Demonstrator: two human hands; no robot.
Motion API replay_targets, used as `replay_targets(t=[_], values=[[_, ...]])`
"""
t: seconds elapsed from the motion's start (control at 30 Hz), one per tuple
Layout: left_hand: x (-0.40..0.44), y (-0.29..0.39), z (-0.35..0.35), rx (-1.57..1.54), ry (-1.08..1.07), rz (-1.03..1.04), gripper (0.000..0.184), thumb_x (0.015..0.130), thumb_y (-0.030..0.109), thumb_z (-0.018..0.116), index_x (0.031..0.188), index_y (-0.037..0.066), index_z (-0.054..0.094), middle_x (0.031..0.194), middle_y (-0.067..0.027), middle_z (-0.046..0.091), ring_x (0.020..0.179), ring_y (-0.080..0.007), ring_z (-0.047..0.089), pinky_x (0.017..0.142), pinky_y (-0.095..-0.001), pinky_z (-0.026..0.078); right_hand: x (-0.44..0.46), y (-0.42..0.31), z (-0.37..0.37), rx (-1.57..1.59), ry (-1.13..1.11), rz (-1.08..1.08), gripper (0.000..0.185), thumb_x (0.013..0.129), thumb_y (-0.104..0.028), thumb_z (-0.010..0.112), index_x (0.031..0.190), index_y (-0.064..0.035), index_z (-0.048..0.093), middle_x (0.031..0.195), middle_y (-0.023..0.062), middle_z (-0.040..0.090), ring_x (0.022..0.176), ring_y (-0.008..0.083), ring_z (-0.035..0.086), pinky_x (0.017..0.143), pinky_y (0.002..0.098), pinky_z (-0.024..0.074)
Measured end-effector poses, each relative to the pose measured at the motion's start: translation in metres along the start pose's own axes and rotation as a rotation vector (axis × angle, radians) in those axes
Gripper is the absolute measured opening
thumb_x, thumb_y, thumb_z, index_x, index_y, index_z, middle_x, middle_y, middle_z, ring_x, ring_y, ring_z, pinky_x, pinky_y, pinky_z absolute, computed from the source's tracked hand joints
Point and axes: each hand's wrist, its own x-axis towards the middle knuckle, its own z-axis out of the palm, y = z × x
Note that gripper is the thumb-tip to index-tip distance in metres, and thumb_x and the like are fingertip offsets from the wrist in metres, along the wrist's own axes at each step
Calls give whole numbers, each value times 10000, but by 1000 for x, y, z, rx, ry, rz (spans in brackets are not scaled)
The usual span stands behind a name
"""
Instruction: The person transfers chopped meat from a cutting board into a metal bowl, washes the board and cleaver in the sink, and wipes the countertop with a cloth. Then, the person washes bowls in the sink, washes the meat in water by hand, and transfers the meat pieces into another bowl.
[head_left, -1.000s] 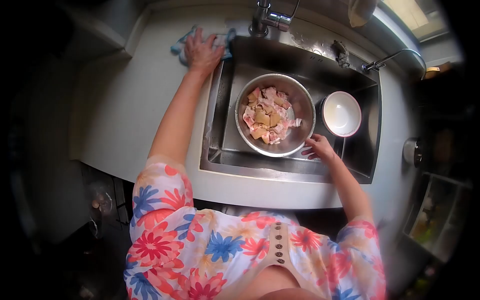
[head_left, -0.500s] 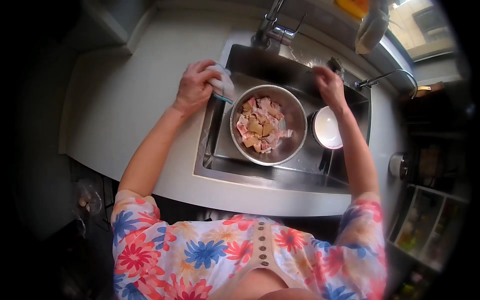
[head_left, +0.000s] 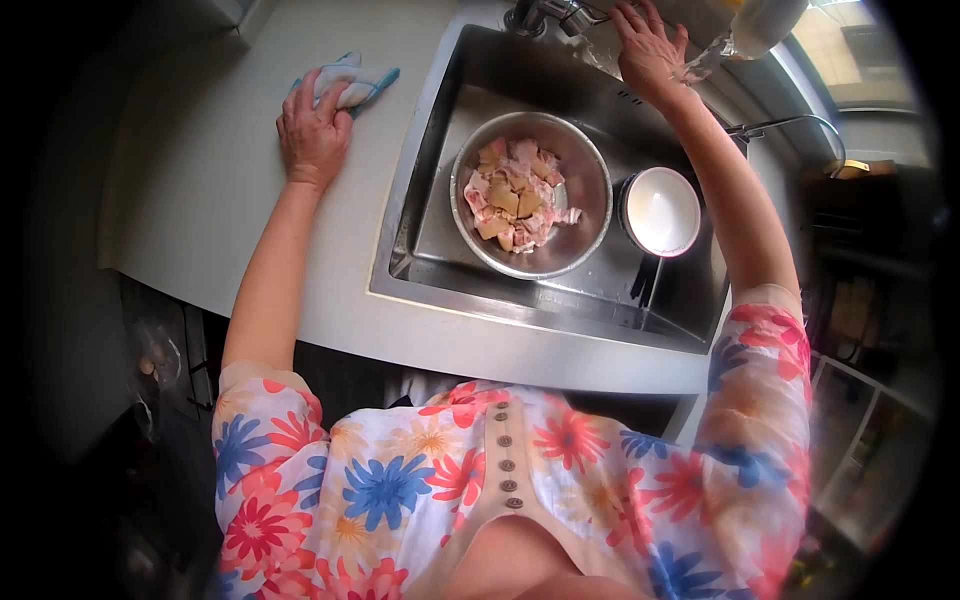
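Note:
On the counter left of the sink, my left hand (head_left: 314, 132) rests with its fingers curled over a white cloth with blue edging (head_left: 352, 85). My right hand (head_left: 652, 52) reaches past the sink's back edge, fingers stretched and apart. Its fingertips are beside the lever of the chrome faucet (head_left: 560, 15); whether they touch it I cannot tell. Below, in the sink, stands a steel bowl (head_left: 592, 200) with chopped pieces of raw, skin-on meat (head_left: 515, 195). Right of that bowl is a small white bowl (head_left: 662, 212).
The steel sink (head_left: 480, 290) is set into a pale counter (head_left: 230, 190). A second thin curved tap (head_left: 800, 122) stands at the right back, near a window (head_left: 855, 60). A whitish bottle-like object (head_left: 765, 25) hangs or stands above the sink's back right corner.
My left hand has moved left with the cloth, from the sink's edge down onto the counter. My right hand has gone from above the sink back toward the faucet, its fingers spreading.

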Motion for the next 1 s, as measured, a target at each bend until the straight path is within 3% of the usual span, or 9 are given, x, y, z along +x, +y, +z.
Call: replay_targets(t=[0.1,0.23,0.3,0.43,0.57,0.7,0.83,0.97,1.0], values=[[-3,-3,5,18,15,0,348,725,169,512,1052,247,603,1247,-24,443,1123,-271,430,915,-406,371,-36,-10,58,187,511,-202,425,731,-157,580,1154,-127,546,1102,116,588,1044,279,533,880,353,418],[-5,-3,6,24,11,-10,345,729,177,510,1054,249,600,1246,-32,445,1120,-274,434,915,-410,372,-79,-48,131,1188,-455,-53,565,740,-219,644,1256,-83,458,1163,135,568,970,303,581,846,313,460],[-3,-8,5,45,17,-4,342,730,179,510,1053,249,599,1246,-37,446,1116,-276,438,914,-414,372,-88,-76,177,1315,-496,13,705,709,-331,686,1309,-101,396,1239,185,503,1087,295,520,917,335,419],[-1,-12,3,65,5,11,375,738,161,510,1093,250,591,1281,-16,439,1103,-277,450,901,-403,393,-142,-164,143,644,-409,15,925,620,-509,699,1383,-211,271,1441,246,58,1295,453,168,889,686,270],[4,-7,3,21,24,18,374,740,161,510,1094,249,590,1282,-20,441,1101,-277,452,903,-408,392,-142,-142,165,562,-281,-171,816,634,-534,675,1325,-228,367,1393,203,229,1274,395,245,886,642,325],[2,-3,5,35,-10,-20,367,741,159,511,1087,247,596,1279,-22,446,1101,-277,454,906,-403,391,-118,-136,160,705,-222,288,510,704,-351,672,1157,-163,534,1123,160,518,1081,352,461,854,426,438],[2,-1,1,17,-15,-9,361,742,159,514,1082,248,598,1278,-20,447,1104,-278,452,909,-401,386,-132,-101,172,762,-333,12,482,686,-281,682,1123,-129,543,1107,156,534,1057,331,485,840,401,452],[5,1,0,28,-18,-3,359,742,161,517,1081,249,597,1277,-18,447,1103,-277,452,908,-401,385,-162,-149,166,457,-227,271,609,711,-304,650,1264,-158,441,1314,171,374,1219,352,349,924,546,354],[4,1,-1,30,-19,0,358,742,162,518,1081,249,597,1277,-17,446,1102,-277,452,907,-401,385,-176,-148,167,495,-124,27,629,729,-317,629,1293,-159,401,1338,200,318,1250,397,282,914,623,300]])
